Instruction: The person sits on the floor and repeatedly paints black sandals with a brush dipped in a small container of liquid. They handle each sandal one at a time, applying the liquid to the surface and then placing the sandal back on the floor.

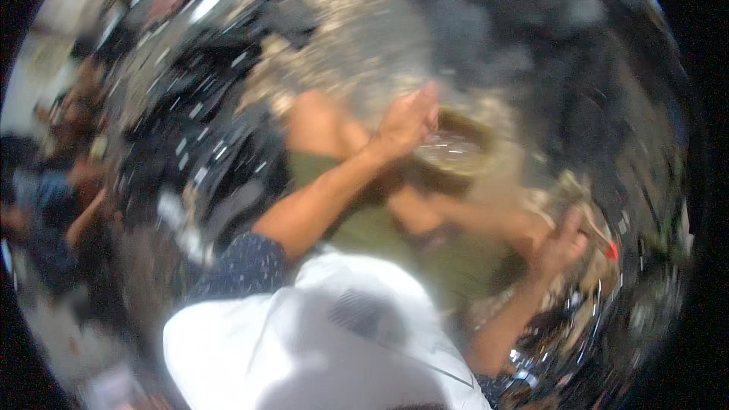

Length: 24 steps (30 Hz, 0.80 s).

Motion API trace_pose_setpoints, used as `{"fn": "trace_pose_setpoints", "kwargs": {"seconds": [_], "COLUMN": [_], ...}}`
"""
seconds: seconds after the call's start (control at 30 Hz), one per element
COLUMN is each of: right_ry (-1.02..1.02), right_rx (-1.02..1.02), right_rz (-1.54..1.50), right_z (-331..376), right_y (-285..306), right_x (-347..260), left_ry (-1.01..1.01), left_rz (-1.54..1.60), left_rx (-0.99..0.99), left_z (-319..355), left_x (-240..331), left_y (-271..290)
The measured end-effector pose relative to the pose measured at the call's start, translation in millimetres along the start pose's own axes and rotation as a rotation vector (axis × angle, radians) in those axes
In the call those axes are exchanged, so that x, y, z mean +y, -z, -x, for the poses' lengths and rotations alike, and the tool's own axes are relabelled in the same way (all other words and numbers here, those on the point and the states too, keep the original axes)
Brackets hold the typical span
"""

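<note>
Bowl sits just beyond the person's bent legs, something glinting inside it. From where I stand, the left hand is curled by its left rim; whether that grip holds anything, I can't tell. Well to the right, the right hand has its grip wrapped round a slim, red-ended tool, badly blurred.

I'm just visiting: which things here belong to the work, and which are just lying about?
Seemingly in use:
slim, red-ended tool, in the right hand
round, yellowish-brown bowl with shiny contents, by the left hand

Seemingly just lying about:
pale tan scraps on the ground
black heap at left

Blur hides materials.
</note>
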State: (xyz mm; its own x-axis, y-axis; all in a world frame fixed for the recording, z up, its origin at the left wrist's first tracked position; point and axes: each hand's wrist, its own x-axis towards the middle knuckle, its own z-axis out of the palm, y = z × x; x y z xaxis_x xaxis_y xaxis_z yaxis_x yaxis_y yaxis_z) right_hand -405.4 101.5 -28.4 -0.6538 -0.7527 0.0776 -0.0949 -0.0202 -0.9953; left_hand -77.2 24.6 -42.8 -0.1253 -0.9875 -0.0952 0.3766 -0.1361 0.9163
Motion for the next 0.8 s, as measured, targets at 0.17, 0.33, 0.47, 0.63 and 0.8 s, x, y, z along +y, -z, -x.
{"fn": "trace_pose_setpoints", "kwargs": {"seconds": [0.17,0.33,0.47,0.63,0.8], "right_ry": [-0.069,-0.088,0.023,0.149,0.508], "right_rx": [-0.115,-0.202,-0.440,-0.570,-0.947], "right_rz": [0.061,0.130,0.176,0.129,0.636], "right_z": [-3.7,-19.7,-20.3,-4.0,-1.8], "right_y": [-42.3,-72.2,-95.8,-99.4,-116.7], "right_x": [-8.5,-27.7,-25.5,-16.9,18.4], "left_ry": [-0.045,0.334,0.557,0.800,0.300], "left_rz": [-0.691,-1.547,-1.593,-1.694,-1.621], "left_rx": [0.590,0.936,0.747,0.540,0.864], "left_z": [148.6,249.8,253.9,234.2,230.4], "left_x": [74.5,117.1,118.9,113.2,156.8], "left_y": [137.7,252.9,320.2,332.1,281.7]}}
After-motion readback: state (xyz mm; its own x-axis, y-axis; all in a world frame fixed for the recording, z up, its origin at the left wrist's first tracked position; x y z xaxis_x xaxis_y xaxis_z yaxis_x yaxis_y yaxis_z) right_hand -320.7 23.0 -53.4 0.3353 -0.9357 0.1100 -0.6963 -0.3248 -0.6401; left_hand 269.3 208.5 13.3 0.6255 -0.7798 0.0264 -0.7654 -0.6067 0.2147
